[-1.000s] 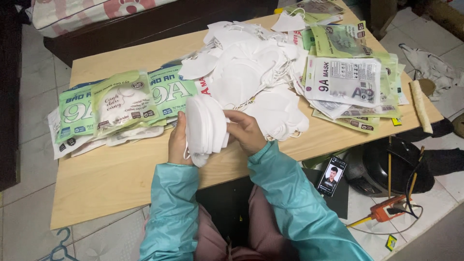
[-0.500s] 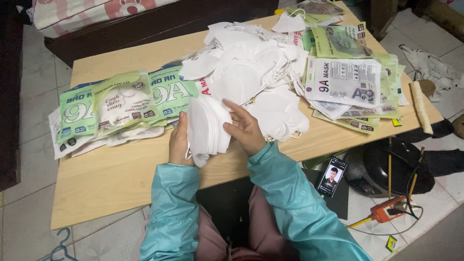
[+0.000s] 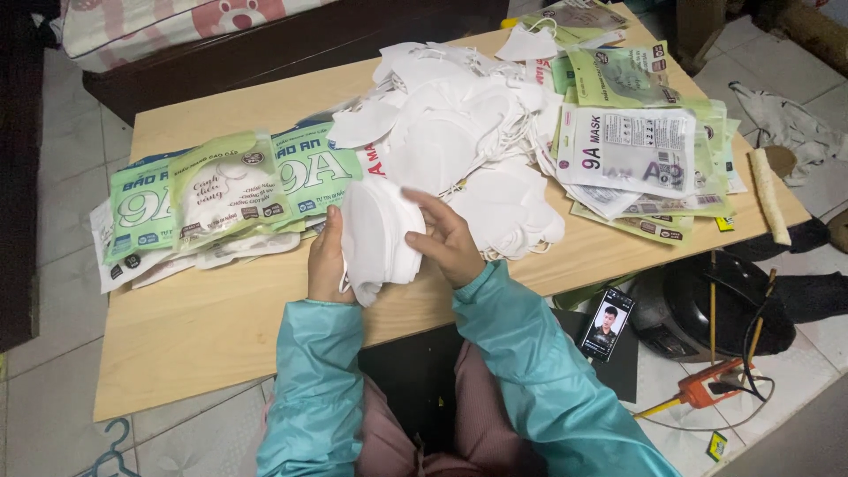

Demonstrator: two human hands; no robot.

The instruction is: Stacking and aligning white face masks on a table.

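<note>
- Holding: a stack of masks (image 3: 375,234), white and folded flat, stood on edge just above the near edge of the desk (image 3: 203,327), between the two hands.
- Left hand (image 3: 325,261): pressed flat against the stack's 9 o'clock face. Its fingers are closed on the stack, thumb side up.
- Right hand (image 3: 450,243): cups the 3 o'clock face. Its fingers are narrow, curled over the top corner and touching the outer mask.
- Step in hand, as judged: gathering loose masks into one bundle and squaring its edges; the lower corners sit uneven.
- Next move, as judged: calls for steady pressure from both sides, since the bundle is soft and unbound and would fan out if either hand let go.
- Heap of loose masks (image 3: 459,132): at 1 o'clock from the hands, spread across the middle of the desk, its near edge just beside the right hand.
- Green packets (image 3: 230,190): at 10 o'clock, overlapping flat, some showing white masks inside.
- Printed packets (image 3: 636,150): at 2 o'clock, a slanted pile of white and green sleeves at the desk's far end.
- Phone (image 3: 607,322): at 4 o'clock, off the desk, screen lit, beside the right sleeve.
- Orange tool (image 3: 707,389): at 4 o'clock on the floor, past the phone, with a dark cable.
</note>
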